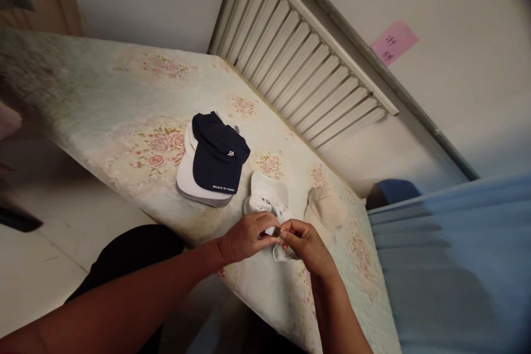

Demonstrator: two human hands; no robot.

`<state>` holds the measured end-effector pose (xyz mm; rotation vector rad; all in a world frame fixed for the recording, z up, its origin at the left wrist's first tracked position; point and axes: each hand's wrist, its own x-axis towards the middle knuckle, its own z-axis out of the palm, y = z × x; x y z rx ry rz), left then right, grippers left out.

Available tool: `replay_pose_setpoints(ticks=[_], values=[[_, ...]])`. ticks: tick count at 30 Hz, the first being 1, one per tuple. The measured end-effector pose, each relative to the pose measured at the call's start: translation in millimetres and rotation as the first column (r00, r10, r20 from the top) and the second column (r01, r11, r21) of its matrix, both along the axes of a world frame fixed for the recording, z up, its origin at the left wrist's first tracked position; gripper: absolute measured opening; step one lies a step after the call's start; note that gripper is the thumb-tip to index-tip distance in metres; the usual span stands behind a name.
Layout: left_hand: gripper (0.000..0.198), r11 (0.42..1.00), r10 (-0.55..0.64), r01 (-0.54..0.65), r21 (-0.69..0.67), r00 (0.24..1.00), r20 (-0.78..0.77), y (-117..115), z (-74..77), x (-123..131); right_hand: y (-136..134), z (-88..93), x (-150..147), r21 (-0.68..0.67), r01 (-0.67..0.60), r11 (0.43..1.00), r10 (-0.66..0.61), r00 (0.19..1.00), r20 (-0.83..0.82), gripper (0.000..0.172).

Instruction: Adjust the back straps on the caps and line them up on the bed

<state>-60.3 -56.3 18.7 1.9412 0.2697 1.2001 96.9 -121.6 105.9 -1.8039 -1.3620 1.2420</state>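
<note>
A white cap (269,191) lies on the table in front of me, its brim pointing away. At the near side of it, my left hand (249,236) pinches a small pale and dark strap piece (271,231) that appears to belong to the cap. My right hand (307,243) has thumb and fingers closed on the other end of that piece. Both hands cover part of the cap. To the left sits a stack of caps, with a navy cap (219,149) on top of a white cap (186,180). A beige cap (327,207) rests to the right.
The table (103,88) has a floral cover. A radiator (298,50) runs along the wall behind it, and a pink note (395,42) is stuck above. A blue curtain (448,260) hangs at the right. Part of another person (8,121) shows at the left edge.
</note>
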Motion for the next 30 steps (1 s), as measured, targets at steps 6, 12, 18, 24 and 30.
replay_pose_setpoints(ticks=[6, 12, 18, 24, 30], values=[[0.017, 1.0, 0.001, -0.002, -0.015, 1.0, -0.021, 0, -0.3, 1, -6, 0.5, 9, -0.05, -0.007, 0.999, 0.007, 1.0, -0.014, 0.02], [0.018, 1.0, -0.003, 0.003, -0.011, 1.0, -0.007, 0, -1.5, 2, -4, -0.5, -1, -0.041, 0.004, 0.999, -0.004, 1.0, -0.008, 0.021], [0.039, 0.998, 0.01, -0.015, -0.062, 0.997, -0.072, 2, 0.5, 2, -9, -8.7, 4, -0.026, 0.087, 0.996, -0.089, 0.994, -0.061, 0.022], [0.036, 0.987, 0.149, -0.135, 0.086, 0.971, -0.187, 12, 4.6, -2, -14, -27.3, 26, 0.017, 0.15, 0.988, -0.138, 0.943, -0.303, 0.021], [0.033, 0.982, 0.173, -0.14, 0.129, 0.939, -0.297, 21, -0.9, 0, -14, -40.3, 26, 0.007, 0.142, 0.99, -0.126, 0.895, -0.428, 0.019]])
